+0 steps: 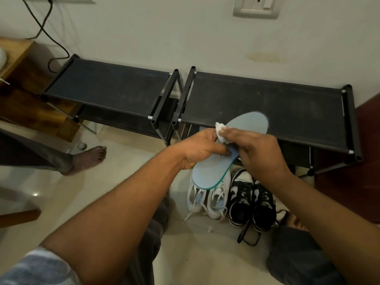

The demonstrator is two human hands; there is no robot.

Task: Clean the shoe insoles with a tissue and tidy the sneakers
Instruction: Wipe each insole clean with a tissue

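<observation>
1. Left hand (202,149) is clamped on the light blue insole (207,173) at its middle. The thumb lies across the top face and the fingers wrap underneath.
2. The insole is held in the air, tilted. Its heel end hangs over the white sneakers (207,199), and its toe end reaches over the front rail of the right shoe rack (267,103).
3. Right hand (261,153) has its fingers closed on a crumpled white tissue (221,133), which is pressed against the insole's top face just beside the left hand's fingers.
4. The white sneakers stand as a pair on the floor (67,202), laces loose. A black-and-white pair of sneakers (253,204) sits just beside them on the right, one black lace trailing toward the camera.
5. A small pale scrap (210,229) lies on the floor near the white pair; I cannot tell what it is.
6. A second black shoe rack (109,85) stands to the left of the first, both against the wall.
7. A bare foot (88,159) rests on the floor at left.
</observation>
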